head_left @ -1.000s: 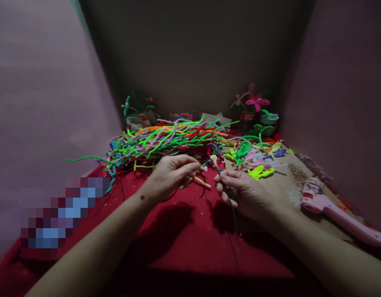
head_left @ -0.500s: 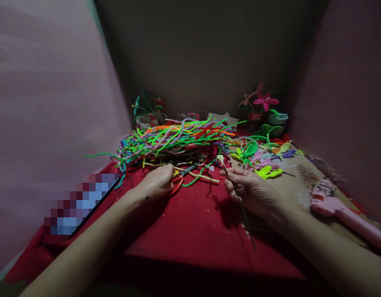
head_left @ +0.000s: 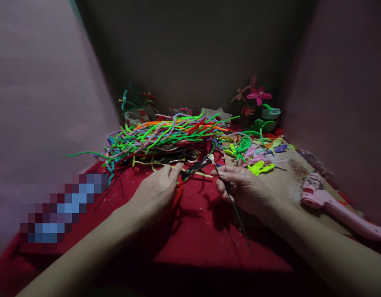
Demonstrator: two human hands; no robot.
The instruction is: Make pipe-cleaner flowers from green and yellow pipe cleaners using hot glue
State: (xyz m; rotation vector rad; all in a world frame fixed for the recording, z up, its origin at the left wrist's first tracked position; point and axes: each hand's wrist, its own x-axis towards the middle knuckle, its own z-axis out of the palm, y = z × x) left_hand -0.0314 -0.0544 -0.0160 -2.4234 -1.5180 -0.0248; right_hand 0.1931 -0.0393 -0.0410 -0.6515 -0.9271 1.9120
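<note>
My left hand [head_left: 162, 183] is closed on the orange handles of a pair of scissors [head_left: 195, 170], held a little above the red cloth. Their dark blades point right and up, the tips close beside a small white tuft [head_left: 211, 158]. That tuft tops a thin dark green wire stem [head_left: 238, 218], which my right hand [head_left: 238, 183] pinches just below it, between thumb and fingers. The stem's lower end hangs down toward the table's front. Whether the blades touch the tuft I cannot tell.
Behind my hands lies a heap of multicoloured pipe cleaners [head_left: 168, 134]. Looped pipe-cleaner petals [head_left: 261, 167] rest on a cardboard sheet [head_left: 283, 185] at right, near a pink tool [head_left: 339, 212]. Pipe-cleaner flowers [head_left: 260, 96] stand at the back. A blurred-out object [head_left: 75, 202] lies at left.
My left hand has lifted the scissors off the cloth and brought the blades up to the white tuft. My right hand keeps its pinch on the stem. The view has shifted slightly.
</note>
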